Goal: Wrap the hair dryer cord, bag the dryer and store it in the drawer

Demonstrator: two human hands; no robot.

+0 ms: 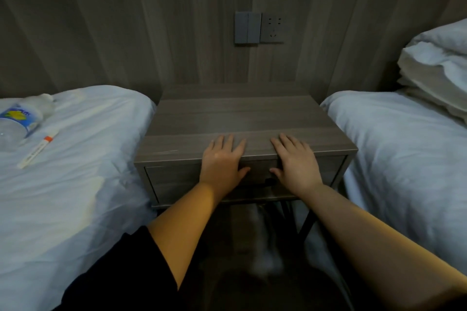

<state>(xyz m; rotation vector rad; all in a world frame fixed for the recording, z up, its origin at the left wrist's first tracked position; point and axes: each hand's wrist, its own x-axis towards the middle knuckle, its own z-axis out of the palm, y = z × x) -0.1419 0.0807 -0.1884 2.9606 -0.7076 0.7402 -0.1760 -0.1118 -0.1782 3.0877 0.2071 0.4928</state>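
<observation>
Left hand [222,159] and right hand [295,161] lie flat, fingers straight, holding nothing, side by side at the tabletop's [240,113] front edge; thumbs hang over the drawer [174,179], pushed in just beneath.

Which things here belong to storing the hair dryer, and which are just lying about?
For the job: drawer, nightstand, left hand, right hand; no dryer in view.
Lying about: water bottle, orange-banded white stick, pillows, wall socket.

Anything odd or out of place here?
Mildly: a water bottle lies on its side on the left bed, with a white, orange-banded stick loose beside it. The drawer looks shut and square.
</observation>
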